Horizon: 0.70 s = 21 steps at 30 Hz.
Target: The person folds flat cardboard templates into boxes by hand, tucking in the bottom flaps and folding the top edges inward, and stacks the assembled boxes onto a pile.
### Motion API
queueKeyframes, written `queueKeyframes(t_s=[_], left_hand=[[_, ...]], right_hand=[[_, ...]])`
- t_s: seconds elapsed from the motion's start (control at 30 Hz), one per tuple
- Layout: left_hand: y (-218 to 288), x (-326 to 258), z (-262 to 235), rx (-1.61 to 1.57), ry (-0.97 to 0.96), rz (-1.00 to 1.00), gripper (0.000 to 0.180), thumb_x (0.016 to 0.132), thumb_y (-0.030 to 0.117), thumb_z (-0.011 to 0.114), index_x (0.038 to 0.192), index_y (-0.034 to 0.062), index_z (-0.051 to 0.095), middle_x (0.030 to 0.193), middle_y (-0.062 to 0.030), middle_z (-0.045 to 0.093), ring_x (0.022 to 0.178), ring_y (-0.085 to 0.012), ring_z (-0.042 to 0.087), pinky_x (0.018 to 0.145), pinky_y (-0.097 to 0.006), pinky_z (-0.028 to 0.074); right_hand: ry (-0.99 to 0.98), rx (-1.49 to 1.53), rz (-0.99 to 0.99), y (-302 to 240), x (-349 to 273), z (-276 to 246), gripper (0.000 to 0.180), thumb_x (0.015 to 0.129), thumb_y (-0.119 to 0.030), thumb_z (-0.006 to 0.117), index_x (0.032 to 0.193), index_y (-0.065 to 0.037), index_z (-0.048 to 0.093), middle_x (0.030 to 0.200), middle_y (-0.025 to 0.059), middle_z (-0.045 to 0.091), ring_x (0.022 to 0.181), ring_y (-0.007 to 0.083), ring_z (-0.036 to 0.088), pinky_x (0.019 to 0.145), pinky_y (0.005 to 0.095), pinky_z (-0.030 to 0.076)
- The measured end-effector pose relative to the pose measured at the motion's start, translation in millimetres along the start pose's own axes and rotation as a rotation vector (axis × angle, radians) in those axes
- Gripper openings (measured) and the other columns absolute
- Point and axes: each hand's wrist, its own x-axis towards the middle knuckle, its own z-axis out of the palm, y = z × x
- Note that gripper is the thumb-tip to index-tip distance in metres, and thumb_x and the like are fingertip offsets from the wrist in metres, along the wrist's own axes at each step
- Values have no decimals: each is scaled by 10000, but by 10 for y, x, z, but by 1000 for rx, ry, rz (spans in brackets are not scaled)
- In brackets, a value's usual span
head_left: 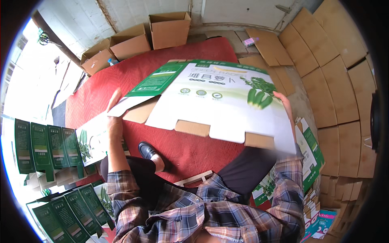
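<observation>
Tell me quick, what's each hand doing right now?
Left hand: gripping the left edge of the flat printed carton.
Right hand: holding the carton's right edge.

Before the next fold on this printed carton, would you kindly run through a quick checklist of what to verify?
1. Left hand grips the flat carton at its left flap: ok.
2. Right hand holds the carton's right edge: ok, though only the fingers show.
3. Carton lifted off the red mat: ok, held in the air, printed side up.
4. Bottom flaps free and unfolded: ok, brown undersides show along the near edge.
5. Space below the carton: not ok, the person's leg and black shoe lie under it.
6. Carton's right near corner undamaged: cannot tell, blurred.
</observation>
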Motion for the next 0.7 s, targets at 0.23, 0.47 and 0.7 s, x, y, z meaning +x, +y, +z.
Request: queueKeyframes(t_s=[0.23,0.47,0.7], left_hand=[[161,-214,-177,156,-34,121,203,766,15,645,960,-4,702,1006,-120,683,1013,-212,601,924,-335,445],[101,-225,-92,221,36,-226,227,823,144,674,1010,18,702,893,-31,679,832,-99,604,771,-262,469],[-122,-200,89,257,-2,-245,232,831,80,641,1042,1,694,896,-23,696,795,-74,608,730,-239,476]], right_hand=[[128,-227,-57,106,641,-148,282,881,-300,529,948,-45,631,811,90,675,639,183,635,618,332,530],[248,-583,110,323,732,34,475,949,-424,341,1052,-41,602,895,82,674,734,184,647,596,327,503],[349,-1050,-208,611,679,580,694,873,-388,623,1408,-55,332,1344,179,456,957,198,601,692,334,519]])
